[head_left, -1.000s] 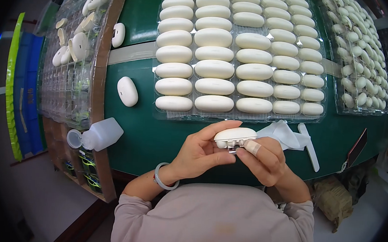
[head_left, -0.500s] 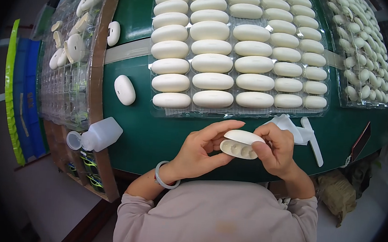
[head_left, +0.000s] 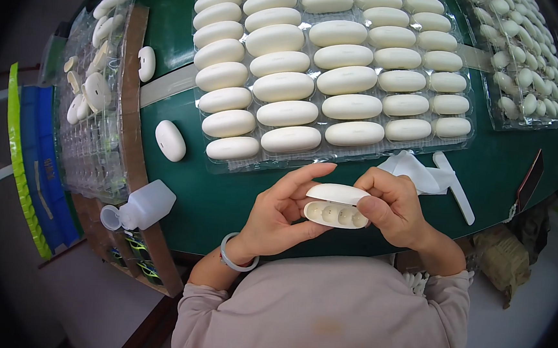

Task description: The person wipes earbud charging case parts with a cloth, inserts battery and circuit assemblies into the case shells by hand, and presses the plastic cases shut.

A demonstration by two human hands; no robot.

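Note:
Between my two hands is a white oval case (head_left: 335, 215), its lid raised and its hollowed inside facing me. My left hand (head_left: 281, 211) holds its left end, thumb below and fingers behind; a pale bracelet circles that wrist. At the right end, my right hand (head_left: 394, 211) grips it with the thumb on the front near the lid's edge. Beyond the hands lies a clear tray (head_left: 228, 164) with rows of closed white oval cases (head_left: 291, 138). A white cloth (head_left: 415, 172) and a flat white stick (head_left: 454, 188) lie to the right of my right hand.
A single white case (head_left: 170, 140) and a translucent bottle (head_left: 149, 205) are at the left, beside a cardboard-edged tray stack (head_left: 135, 99) with loose white parts. Another full tray (head_left: 524, 84) stands at the right. A dark flat object (head_left: 529, 180) is near the right table edge.
The case has been turned so its hollowed inside faces me, and my right fingers have shifted to its right end. The view has also turned slightly, shifting the trays in the picture.

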